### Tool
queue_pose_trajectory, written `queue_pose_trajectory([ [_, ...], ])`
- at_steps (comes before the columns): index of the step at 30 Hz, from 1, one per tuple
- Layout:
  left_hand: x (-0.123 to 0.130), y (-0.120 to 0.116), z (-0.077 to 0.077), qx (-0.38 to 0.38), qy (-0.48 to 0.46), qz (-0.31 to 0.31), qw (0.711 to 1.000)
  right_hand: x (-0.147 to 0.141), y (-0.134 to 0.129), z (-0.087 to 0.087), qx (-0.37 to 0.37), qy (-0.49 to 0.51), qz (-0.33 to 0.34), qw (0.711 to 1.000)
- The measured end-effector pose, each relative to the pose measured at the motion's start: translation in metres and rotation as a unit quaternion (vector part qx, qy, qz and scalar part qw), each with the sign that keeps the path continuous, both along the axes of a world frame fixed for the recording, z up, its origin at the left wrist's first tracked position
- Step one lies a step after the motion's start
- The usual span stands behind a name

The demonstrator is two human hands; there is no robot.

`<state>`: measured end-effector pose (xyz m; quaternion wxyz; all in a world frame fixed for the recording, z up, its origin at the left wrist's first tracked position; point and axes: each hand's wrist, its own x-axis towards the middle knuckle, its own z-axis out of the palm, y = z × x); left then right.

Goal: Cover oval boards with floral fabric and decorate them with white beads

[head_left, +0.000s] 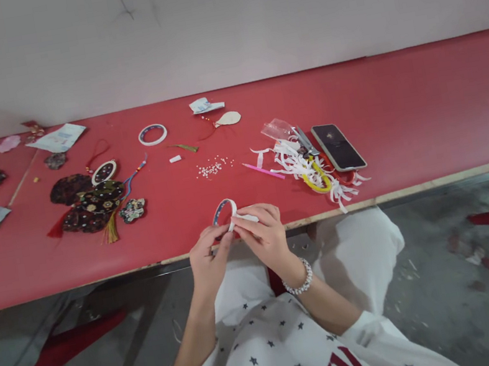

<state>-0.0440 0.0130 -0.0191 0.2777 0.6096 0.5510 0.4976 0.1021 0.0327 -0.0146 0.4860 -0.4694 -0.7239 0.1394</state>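
Note:
At the table's front edge, my left hand [209, 257] is closed on a roll of white tape [232, 205], which stands on edge with its blue-printed core showing. The fingers of my right hand [265, 234] pinch at the same roll, close against my left fingertips. A small white flat piece [249, 217] shows by my right fingers; whether it is a strip of the tape I cannot tell. Beyond the hands lie scattered tiny white beads [211, 168] and a pink pen-like stick [264, 171].
Right of the hands, white paper scraps [290, 159] partly cover yellow-handled scissors [318, 180], beside a phone [338, 147]. Another tape roll [153, 135] lies farther back. Dark patterned fabric pouches [98, 199] with tassels are at left. A pale oval piece [228, 118] lies near a packet [205, 106].

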Motion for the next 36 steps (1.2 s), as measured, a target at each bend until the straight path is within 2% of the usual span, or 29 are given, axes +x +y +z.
queue_pose_trajectory([
  [5,0.001,-0.003,0.0,-0.036,-0.016,-0.005,0.999,-0.002,-0.002,-0.007,-0.03,0.054,0.01,0.998],
  [10,0.0,-0.002,0.002,-0.052,0.003,-0.004,0.999,-0.003,-0.003,-0.006,-0.068,0.085,0.023,0.994],
  [18,-0.002,0.004,0.003,-0.039,0.057,-0.008,0.998,0.006,-0.009,-0.002,-0.087,0.058,0.007,0.994],
  [21,-0.002,0.008,-0.001,-0.03,0.065,0.033,0.997,0.007,-0.013,-0.002,-0.083,0.026,0.018,0.996],
  [26,-0.035,0.02,-0.005,0.01,0.088,0.177,0.98,0.029,-0.008,0.004,-0.048,0.118,-0.072,0.989],
  [28,-0.05,0.025,-0.005,0.023,0.12,0.176,0.977,0.039,-0.001,0.006,-0.07,0.07,-0.051,0.994],
  [30,-0.056,0.028,-0.007,0.033,0.155,0.136,0.978,0.044,0.009,0.004,-0.098,-0.017,-0.013,0.995],
  [33,-0.05,0.029,-0.012,0.044,0.193,0.098,0.975,0.042,0.022,-0.003,-0.137,-0.117,0.045,0.983],
  [36,-0.035,0.024,-0.013,0.059,0.19,0.109,0.974,0.038,0.031,-0.008,-0.158,-0.136,0.068,0.976],
])
